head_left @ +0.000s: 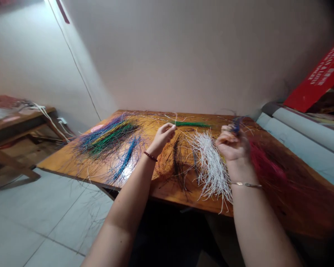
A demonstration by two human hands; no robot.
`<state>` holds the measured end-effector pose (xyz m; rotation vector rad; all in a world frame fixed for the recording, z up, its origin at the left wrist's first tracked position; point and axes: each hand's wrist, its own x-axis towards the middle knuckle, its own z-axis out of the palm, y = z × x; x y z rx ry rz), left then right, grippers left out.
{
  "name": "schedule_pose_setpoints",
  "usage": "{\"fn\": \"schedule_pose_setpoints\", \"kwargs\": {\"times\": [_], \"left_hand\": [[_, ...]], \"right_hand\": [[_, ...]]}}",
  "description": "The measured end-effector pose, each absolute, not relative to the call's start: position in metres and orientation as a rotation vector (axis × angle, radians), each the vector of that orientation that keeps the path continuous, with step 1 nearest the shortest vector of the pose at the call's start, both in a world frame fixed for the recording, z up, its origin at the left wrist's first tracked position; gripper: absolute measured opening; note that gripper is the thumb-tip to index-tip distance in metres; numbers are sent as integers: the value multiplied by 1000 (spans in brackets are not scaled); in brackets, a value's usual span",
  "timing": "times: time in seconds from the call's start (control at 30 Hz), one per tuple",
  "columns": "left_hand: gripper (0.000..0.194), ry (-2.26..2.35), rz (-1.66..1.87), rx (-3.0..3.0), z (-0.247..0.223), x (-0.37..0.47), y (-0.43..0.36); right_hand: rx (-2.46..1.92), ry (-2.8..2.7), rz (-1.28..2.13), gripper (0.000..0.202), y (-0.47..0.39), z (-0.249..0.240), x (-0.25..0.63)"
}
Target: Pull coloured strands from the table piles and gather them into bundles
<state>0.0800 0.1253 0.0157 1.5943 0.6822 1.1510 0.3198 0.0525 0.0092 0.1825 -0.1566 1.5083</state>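
Observation:
My left hand (163,138), with a dark beaded bracelet at the wrist, pinches a thin white strand (176,118) above the table's middle. To the right, my right hand (231,144) is closed around a small dark-blue tangle of strands (236,127). Between the hands lies a thick bundle of white strands (210,159), fanned toward the front edge. Behind it is a green bundle (193,124). Black strands (178,159) lie just in front of my left hand. A pink-red bundle (268,161) rests right of my right hand.
The wooden table (58,157) stands against a wall. Mixed blue, yellow and green strands (111,137) cover its left part, beside a smaller blue bundle (127,159). At the right are a pale panelled object (303,144) and a red box (320,76). A wooden side table (19,124) with white cables stands left.

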Motion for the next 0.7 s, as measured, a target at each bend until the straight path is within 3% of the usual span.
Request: {"fn": "schedule_pose_setpoints", "kwargs": {"times": [0.3,0.5,0.7], "left_hand": [[38,485,616,1666,-11,122,99],[59,376,273,1562,-27,133,87],[45,369,477,1274,-20,117,101]], "right_hand": [[872,486,1590,25,29,20,321],[301,-90,1501,17,35,21,326],[-341,-426,1314,26,51,17,317]]}}
